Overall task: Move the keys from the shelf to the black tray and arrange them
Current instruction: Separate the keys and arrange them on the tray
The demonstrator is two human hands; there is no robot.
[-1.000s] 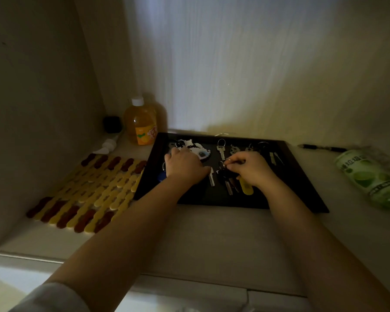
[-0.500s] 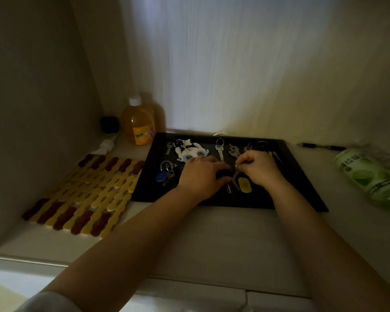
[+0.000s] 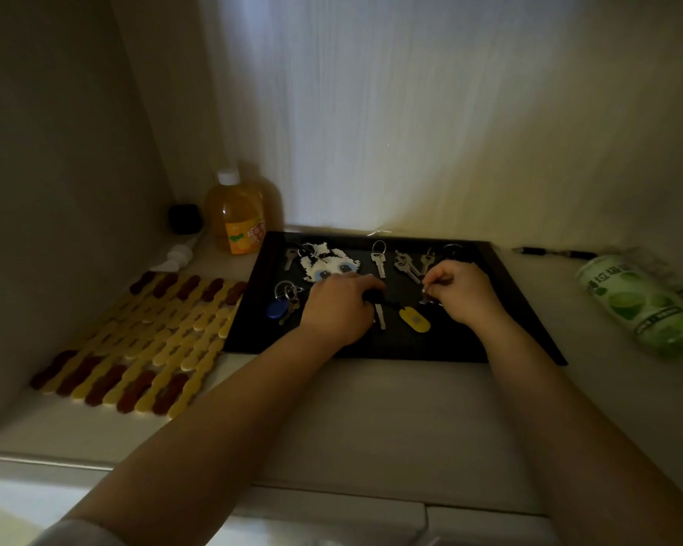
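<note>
Both hands reach into a dim shelf recess and rest over a black tray. The left hand lies palm down near the tray's middle, fingers curled together over the dark head of a silver key; whether it grips the key cannot be told. That key's blade points toward the camera, its long axis running front to back. The right hand pinches a small metal key piece between thumb and forefinger, just right of the left hand.

Between the two hands lies a yellow tag, angled from upper left to lower right. Along the tray's back edge sit a white pixel-style charm with a key beside it, a single key on a ring pointing toward the camera, and a small bunch of keys fanned out. At the tray's left, a blue fob hangs on a ring with more keys (the details are too dark to make out).

Outside the tray, an orange drink bottle stands upright behind its back left corner. A yellow and brown mat lies to the left, and a green package lies on its side to the right, with a pen behind it.
</note>
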